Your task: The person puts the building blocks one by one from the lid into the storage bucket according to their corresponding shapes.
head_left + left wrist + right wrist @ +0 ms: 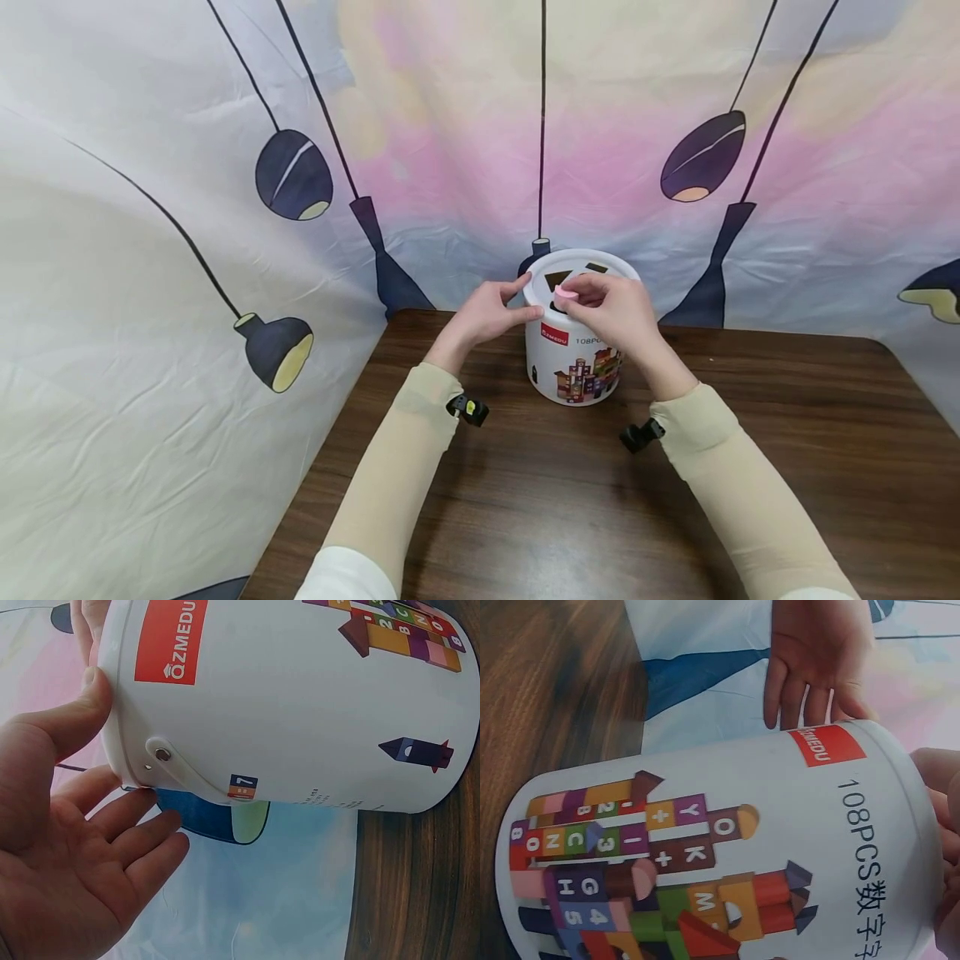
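A white bucket (540, 367) with a lid (585, 265) that has dark cut-out holes stands on the table near its back edge. Between thumb and fingers my right hand (618, 312) pinches a small pink block (566, 294) at a hole on the lid's near side. The block's lower part is hidden. At the bucket's left, my left hand (487, 315) touches the rim with thumb and index finger. Its other fingers (139, 825) extend loosely beside the bucket in the left wrist view. The printed wall (765, 787) fills much of the right wrist view, the right hand mostly cut off.
A dark brown wooden table (540, 508) lies under the bucket. Directly behind its back edge hangs a cloth backdrop (465, 150) printed with lamps. Small black wrist cameras sit on both sleeved forearms, above the tabletop.
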`<act>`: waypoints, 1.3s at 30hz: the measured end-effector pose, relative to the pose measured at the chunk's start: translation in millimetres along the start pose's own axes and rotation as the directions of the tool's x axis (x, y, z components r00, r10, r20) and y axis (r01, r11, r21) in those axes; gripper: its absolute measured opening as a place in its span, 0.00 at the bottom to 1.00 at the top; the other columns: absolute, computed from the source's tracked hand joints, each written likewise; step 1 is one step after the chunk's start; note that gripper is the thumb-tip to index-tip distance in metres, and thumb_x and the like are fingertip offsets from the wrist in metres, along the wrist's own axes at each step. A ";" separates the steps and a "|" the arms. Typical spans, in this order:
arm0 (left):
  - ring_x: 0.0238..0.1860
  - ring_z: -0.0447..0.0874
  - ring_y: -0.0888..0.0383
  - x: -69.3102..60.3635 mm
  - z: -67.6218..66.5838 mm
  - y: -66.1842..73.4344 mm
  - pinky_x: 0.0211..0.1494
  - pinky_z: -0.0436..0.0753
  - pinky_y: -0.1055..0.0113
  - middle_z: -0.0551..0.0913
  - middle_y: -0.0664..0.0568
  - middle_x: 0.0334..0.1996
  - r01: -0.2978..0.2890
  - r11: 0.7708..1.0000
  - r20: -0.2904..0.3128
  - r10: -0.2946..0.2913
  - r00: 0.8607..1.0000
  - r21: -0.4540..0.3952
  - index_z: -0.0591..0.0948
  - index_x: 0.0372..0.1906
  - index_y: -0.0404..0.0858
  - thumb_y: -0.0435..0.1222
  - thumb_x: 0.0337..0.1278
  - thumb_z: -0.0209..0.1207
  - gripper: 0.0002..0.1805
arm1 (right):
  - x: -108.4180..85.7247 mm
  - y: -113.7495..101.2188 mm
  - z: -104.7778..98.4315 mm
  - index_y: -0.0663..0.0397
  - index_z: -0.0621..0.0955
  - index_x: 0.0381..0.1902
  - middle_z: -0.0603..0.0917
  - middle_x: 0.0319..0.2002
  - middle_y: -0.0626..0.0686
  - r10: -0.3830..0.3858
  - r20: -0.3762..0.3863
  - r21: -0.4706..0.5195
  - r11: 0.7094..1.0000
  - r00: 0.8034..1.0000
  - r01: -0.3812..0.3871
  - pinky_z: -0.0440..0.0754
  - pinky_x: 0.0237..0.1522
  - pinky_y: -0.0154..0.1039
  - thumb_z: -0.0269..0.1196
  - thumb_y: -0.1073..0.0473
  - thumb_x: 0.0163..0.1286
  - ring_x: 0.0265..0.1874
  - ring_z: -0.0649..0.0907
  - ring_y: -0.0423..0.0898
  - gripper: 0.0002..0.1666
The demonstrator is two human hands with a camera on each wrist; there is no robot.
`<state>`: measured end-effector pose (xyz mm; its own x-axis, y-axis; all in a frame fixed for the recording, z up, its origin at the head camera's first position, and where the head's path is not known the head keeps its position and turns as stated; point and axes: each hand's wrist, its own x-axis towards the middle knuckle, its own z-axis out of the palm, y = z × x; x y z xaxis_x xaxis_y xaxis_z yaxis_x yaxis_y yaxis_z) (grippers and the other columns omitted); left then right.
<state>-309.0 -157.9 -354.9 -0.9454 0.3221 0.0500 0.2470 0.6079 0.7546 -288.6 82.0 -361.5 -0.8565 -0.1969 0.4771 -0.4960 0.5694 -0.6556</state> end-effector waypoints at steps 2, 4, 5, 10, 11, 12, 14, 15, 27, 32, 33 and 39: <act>0.80 0.66 0.49 -0.2 -0.2 -0.1 0.78 0.70 0.52 0.69 0.45 0.79 0.004 1.000 0.000 -0.004 1.000 0.000 0.66 0.83 0.50 0.52 0.71 0.70 0.42 | 2.1 -0.7 -1.6 0.49 0.93 0.50 0.93 0.39 0.49 0.010 0.027 0.001 1.000 1.000 -0.010 0.89 0.41 0.49 0.78 0.46 0.68 0.38 0.92 0.46 0.18; 0.80 0.65 0.50 -0.5 -0.1 -0.4 0.78 0.70 0.52 0.69 0.45 0.79 0.011 1.000 0.004 -0.011 1.000 -0.001 0.65 0.83 0.51 0.53 0.71 0.70 0.42 | 3.6 -0.3 -2.7 0.49 0.93 0.50 0.93 0.40 0.49 0.014 0.054 0.006 1.000 0.998 -0.014 0.89 0.42 0.49 0.78 0.46 0.68 0.39 0.92 0.46 0.18; 0.80 0.65 0.50 -0.5 0.0 -0.4 0.78 0.70 0.52 0.69 0.45 0.79 0.014 1.000 0.004 -0.014 1.000 -0.001 0.65 0.83 0.51 0.53 0.70 0.70 0.42 | 4.2 0.2 -3.1 0.49 0.93 0.50 0.93 0.40 0.49 0.014 0.066 0.014 1.000 0.998 -0.015 0.89 0.42 0.49 0.77 0.47 0.69 0.40 0.92 0.46 0.18; 0.80 0.65 0.50 0.0 0.3 -0.6 0.78 0.70 0.51 0.68 0.45 0.79 0.023 1.000 0.001 -0.023 1.000 -0.001 0.66 0.83 0.52 0.53 0.70 0.70 0.43 | 4.9 1.2 -4.6 0.49 0.93 0.50 0.93 0.40 0.48 0.012 0.094 0.034 0.999 0.995 -0.015 0.89 0.42 0.48 0.77 0.46 0.69 0.40 0.92 0.45 0.18; 0.80 0.65 0.50 0.2 0.3 -0.6 0.78 0.70 0.50 0.69 0.45 0.79 0.023 1.000 -0.002 -0.023 1.000 -0.002 0.66 0.83 0.53 0.53 0.70 0.70 0.42 | 5.0 1.3 -4.7 0.49 0.93 0.50 0.93 0.40 0.48 0.009 0.095 0.033 0.999 0.995 -0.012 0.89 0.42 0.48 0.76 0.45 0.70 0.40 0.91 0.45 0.18; 0.80 0.65 0.50 0.3 0.4 -0.8 0.78 0.70 0.50 0.69 0.45 0.79 0.025 1.000 -0.004 -0.025 1.000 -0.002 0.66 0.83 0.53 0.53 0.70 0.70 0.42 | 5.0 1.0 -4.8 0.49 0.93 0.50 0.93 0.40 0.48 0.005 0.095 0.033 0.999 0.995 -0.008 0.89 0.42 0.48 0.76 0.45 0.70 0.40 0.91 0.45 0.18; 0.80 0.65 0.50 0.5 0.7 -1.2 0.78 0.70 0.50 0.69 0.45 0.79 0.026 1.000 -0.007 -0.026 1.000 -0.002 0.66 0.83 0.53 0.53 0.70 0.70 0.42 | 4.8 1.1 -4.6 0.49 0.93 0.50 0.93 0.40 0.48 -0.002 0.092 0.030 1.000 0.996 -0.001 0.89 0.42 0.48 0.77 0.46 0.70 0.39 0.91 0.45 0.18; 0.80 0.65 0.50 0.5 0.9 -1.5 0.78 0.70 0.50 0.69 0.45 0.79 0.028 1.000 -0.007 -0.028 1.000 0.000 0.66 0.83 0.53 0.53 0.70 0.70 0.42 | 4.5 1.3 -4.4 0.49 0.93 0.50 0.93 0.40 0.48 -0.004 0.090 0.029 1.000 0.996 0.002 0.89 0.42 0.48 0.77 0.46 0.70 0.39 0.91 0.45 0.17; 0.80 0.65 0.50 -2.3 1.0 -1.8 0.78 0.71 0.49 0.68 0.45 0.80 0.040 0.999 -0.008 -0.040 0.999 0.026 0.65 0.83 0.55 0.54 0.70 0.70 0.43 | 2.9 1.9 -3.6 0.47 0.95 0.43 0.93 0.36 0.46 -0.024 0.096 0.004 1.000 0.995 0.024 0.88 0.39 0.47 0.77 0.49 0.70 0.36 0.91 0.43 0.11; 0.80 0.65 0.50 -1.7 0.1 -1.2 0.78 0.71 0.49 0.68 0.45 0.80 0.031 0.999 -0.013 -0.031 0.999 0.018 0.65 0.83 0.55 0.54 0.70 0.70 0.43 | 3.6 1.0 -4.3 0.47 0.94 0.43 0.93 0.36 0.46 -0.035 0.090 0.017 0.999 0.995 0.033 0.88 0.39 0.47 0.77 0.49 0.70 0.37 0.91 0.44 0.10; 0.80 0.65 0.50 -1.3 0.1 -1.0 0.78 0.71 0.49 0.68 0.45 0.80 0.026 1.000 -0.013 -0.026 1.000 0.017 0.65 0.83 0.54 0.54 0.70 0.70 0.43 | 3.7 0.8 -4.7 0.48 0.94 0.43 0.92 0.36 0.46 -0.035 0.089 0.018 0.999 0.995 0.034 0.88 0.39 0.47 0.77 0.50 0.70 0.37 0.91 0.44 0.10; 0.80 0.65 0.50 -0.8 0.4 -0.2 0.78 0.71 0.51 0.68 0.45 0.80 0.024 1.000 -0.009 -0.024 1.000 0.001 0.66 0.83 0.54 0.53 0.70 0.70 0.42 | 3.1 2.4 -6.9 0.50 0.94 0.44 0.93 0.39 0.49 -0.028 0.109 0.013 1.000 0.994 0.027 0.89 0.43 0.51 0.75 0.53 0.71 0.39 0.92 0.48 0.09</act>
<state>-308.3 -158.0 -355.3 -0.9529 0.3008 0.0381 0.2246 0.6159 0.7551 -291.5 88.3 -357.6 -0.8528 -0.2987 0.4285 -0.5205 0.5537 -0.6500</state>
